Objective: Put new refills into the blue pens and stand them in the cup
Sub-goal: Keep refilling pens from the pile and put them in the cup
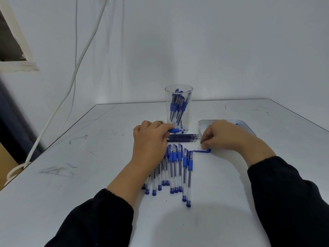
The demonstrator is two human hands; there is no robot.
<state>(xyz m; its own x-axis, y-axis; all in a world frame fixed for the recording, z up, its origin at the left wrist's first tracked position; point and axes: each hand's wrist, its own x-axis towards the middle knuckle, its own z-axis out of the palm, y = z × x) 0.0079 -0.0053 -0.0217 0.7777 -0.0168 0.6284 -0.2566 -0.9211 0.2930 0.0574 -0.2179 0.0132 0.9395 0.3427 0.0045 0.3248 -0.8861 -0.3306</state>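
Reassembly of one blue-gripped clear plastic pen (175,130) is judged to be the step in hand. The pen is held by the left hand (150,138), whose fingers are curled round its barrel, with the tip pointing right, just in front of the clear plastic cup (178,104), in which several finished blue pens already stand. The right hand (221,135) is lowered to the white table (89,157) with its fingers curled and pinched at a small pale part beside a blue pen cap (202,150); what exactly is pinched cannot be told. A short row of dark blue refills (183,137) lies just below the held pen, and a row of capped blue pens (176,168) lies nearer the body, partly under the left wrist. A shallow white plastic tray (203,124) sits behind the right hand. For good work, the barrel should be kept level and steady while the cap is picked up and pressed straight on. The finished pen should then be lowered into the cup without knocking the rim, since the cup is light and may tip.
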